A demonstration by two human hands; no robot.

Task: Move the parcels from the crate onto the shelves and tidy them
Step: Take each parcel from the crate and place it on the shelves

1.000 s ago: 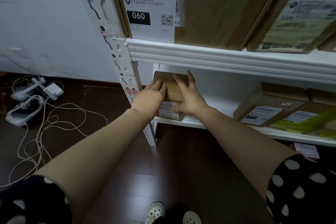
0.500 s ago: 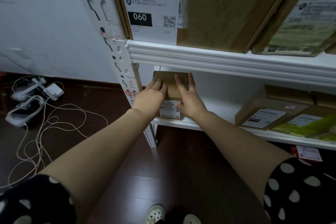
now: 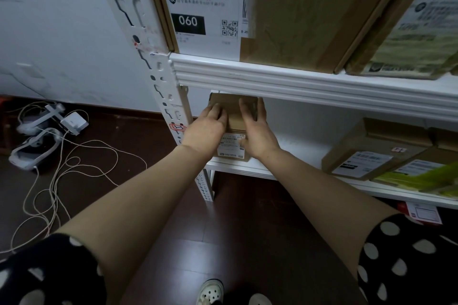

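- Loose cables [image 3: 74, 156] trail over the floor at far left; a step back that way could snag a foot.
- The upright post [image 3: 171, 106] stands just beside the parcel; a push leftward would likely jam a box corner or knuckles against it.
- The left grip [image 3: 205, 129] is open, forearm stretched forward, fingers lightly bent and resting on the parcel's top left.
- The parcel [image 3: 234, 111] sits at the left end of the lower shelf [image 3: 297, 146], label facing near; its front looks close to the edge, so a careless release might tip it off.
- The right grip [image 3: 257, 134] is open too, fingers straight along the top right, thumb pressing the front.
- Other parcels [image 3: 366, 153] lie well apart to the right.
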